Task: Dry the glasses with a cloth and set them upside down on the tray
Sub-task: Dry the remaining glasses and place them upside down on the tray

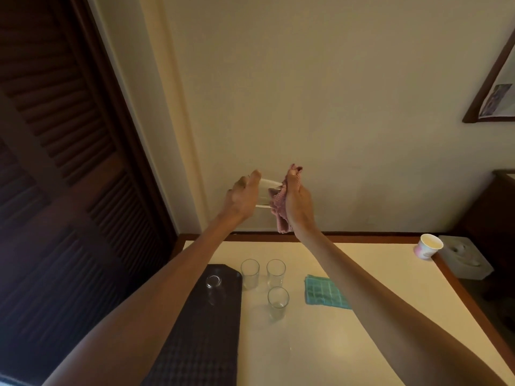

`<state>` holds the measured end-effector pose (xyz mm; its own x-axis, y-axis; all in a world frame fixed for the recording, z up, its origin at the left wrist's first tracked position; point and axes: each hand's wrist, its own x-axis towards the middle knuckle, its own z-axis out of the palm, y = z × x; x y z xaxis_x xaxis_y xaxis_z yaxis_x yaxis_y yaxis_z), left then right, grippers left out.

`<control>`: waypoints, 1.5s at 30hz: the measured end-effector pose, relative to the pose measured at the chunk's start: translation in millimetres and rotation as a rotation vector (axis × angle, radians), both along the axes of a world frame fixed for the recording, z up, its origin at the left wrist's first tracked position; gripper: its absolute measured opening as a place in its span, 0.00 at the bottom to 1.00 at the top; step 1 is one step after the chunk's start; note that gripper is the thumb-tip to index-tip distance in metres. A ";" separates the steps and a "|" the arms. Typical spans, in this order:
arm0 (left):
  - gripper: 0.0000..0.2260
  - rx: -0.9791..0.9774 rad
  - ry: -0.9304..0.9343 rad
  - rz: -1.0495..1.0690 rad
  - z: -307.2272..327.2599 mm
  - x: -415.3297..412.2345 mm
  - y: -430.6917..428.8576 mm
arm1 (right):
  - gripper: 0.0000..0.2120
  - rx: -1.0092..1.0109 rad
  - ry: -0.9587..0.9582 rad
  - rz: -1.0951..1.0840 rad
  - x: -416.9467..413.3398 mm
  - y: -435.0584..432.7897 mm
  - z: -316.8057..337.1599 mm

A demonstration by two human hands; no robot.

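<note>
Raised in front of the wall, my left hand (242, 197) grips a clear glass (264, 194) lying sideways. My right hand (296, 201) holds a pink cloth (280, 210) bunched against the glass's open end. On the table below, a black tray (206, 330) lies at the left with one glass (214, 285) standing on it upside down. Three more clear glasses stand upright beside the tray: one (250, 273) nearest it, one (276, 273) to the right, and one (278, 302) closer to me.
A folded teal cloth (324, 293) lies right of the glasses on the cream table (362, 274). A paper cup (429, 246) stands at the far right corner, a white box (465, 257) beyond it. A dark louvred door (69, 162) stands at left.
</note>
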<state>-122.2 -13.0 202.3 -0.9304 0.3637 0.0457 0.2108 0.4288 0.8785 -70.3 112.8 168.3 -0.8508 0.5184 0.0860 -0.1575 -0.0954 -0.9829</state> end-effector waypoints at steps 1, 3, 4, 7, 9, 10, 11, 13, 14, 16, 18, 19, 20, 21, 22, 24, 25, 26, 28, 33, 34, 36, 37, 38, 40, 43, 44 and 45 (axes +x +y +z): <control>0.28 -0.032 -0.003 0.035 -1.0 2.8 3.1 | 0.25 0.047 0.022 -0.028 2.1 -0.4 -1.7; 0.26 -0.059 0.123 0.070 -4.9 9.3 8.0 | 0.25 -0.005 0.029 0.012 6.1 4.3 -3.7; 0.25 -0.044 0.241 0.067 -7.1 11.9 8.1 | 0.26 -0.073 0.003 0.074 8.5 8.2 -1.3; 0.21 -0.040 0.750 0.003 -19.3 14.4 1.4 | 0.23 -0.234 -0.247 0.352 18.2 26.0 6.4; 0.18 -0.053 0.934 -0.069 -30.3 13.3 -1.0 | 0.22 -0.224 -0.394 0.501 23.9 34.1 5.7; 0.18 -0.042 0.952 -0.087 -35.9 12.8 -2.4 | 0.22 -0.216 -0.425 0.525 25.0 34.7 4.5; 0.18 -0.026 0.933 -0.088 -41.5 13.1 -2.7 | 0.23 -0.217 -0.438 0.512 24.6 34.7 1.1; 0.19 -0.001 0.811 -0.042 -51.8 18.0 1.9 | 0.26 -0.235 -0.389 0.418 23.9 31.2 -9.0; 0.20 0.011 0.665 -0.003 -52.3 20.9 6.0 | 0.28 -0.215 -0.327 0.352 23.6 28.5 -14.4; 0.22 0.073 0.229 0.058 -46.4 22.0 15.9 | 0.32 -0.081 -0.203 0.229 24.6 24.0 -24.9; 0.24 0.086 0.004 0.077 -39.1 19.8 21.5 | 0.34 0.014 -0.154 0.170 28.1 21.6 -28.9; 0.24 0.063 0.056 0.077 -38.6 20.2 22.2 | 0.34 0.003 -0.161 0.181 29.0 23.0 -28.1; 0.25 0.046 0.182 0.085 -39.7 22.5 20.6 | 0.34 -0.039 -0.190 0.224 30.4 25.4 -24.4; 0.24 0.041 0.360 0.091 -41.8 25.4 17.5 | 0.32 -0.095 -0.242 0.294 31.5 29.5 -19.0; 0.23 0.050 0.559 0.080 -44.9 29.3 13.0 | 0.31 -0.154 -0.317 0.384 34.4 34.4 -12.9; 0.19 0.052 0.860 -0.001 -50.7 32.3 6.2 | 0.30 -0.215 -0.462 0.531 41.4 43.1 -3.3; 0.18 0.048 0.917 -0.042 -54.6 29.7 4.8 | 0.31 -0.207 -0.510 0.563 45.5 45.8 -0.7; 0.18 0.046 0.922 -0.068 -57.1 27.4 3.6 | 0.33 -0.189 -0.535 0.563 47.6 46.5 0.6; 0.19 0.047 0.859 -0.069 -61.8 27.5 4.5 | 0.33 -0.138 -0.533 0.492 47.8 44.5 -0.9; 0.22 0.097 0.166 0.060 -52.7 43.1 25.1 | 0.37 0.372 -0.230 0.115 53.5 39.3 -16.2; 0.22 0.086 0.065 0.078 -50.2 43.2 27.4 | 0.37 0.430 -0.186 0.070 55.5 39.3 -19.4; 0.23 0.038 0.071 0.115 -46.3 44.6 31.4 | 0.38 0.417 -0.155 0.056 58.7 39.5 -23.5; 0.24 0.012 0.164 0.142 -45.8 46.3 32.5 | 0.39 0.364 -0.170 0.085 57.6 40.7 -25.5; 0.25 -0.006 0.292 0.160 -46.4 47.6 32.5 | 0.39 0.261 -0.203 0.132 55.4 42.0 -25.4; 0.23 -0.017 0.579 0.142 -49.7 48.7 31.0 | 0.37 -0.043 -0.332 0.267 52.7 47.5 -20.8; 0.19 -0.009 0.862 -0.011 -57.5 44.7 24.4 | 0.38 -0.281 -0.551 0.519 61.6 61.0 -13.5; 0.18 -0.008 0.895 -0.055 -61.2 42.8 22.7 | 0.38 -0.286 -0.580 0.559 64.3 63.8 -14.5; 0.18 -0.012 0.911 -0.082 -64.0 43.0 23.6 | 0.38 -0.277 -0.596 0.563 67.6 66.6 -16.0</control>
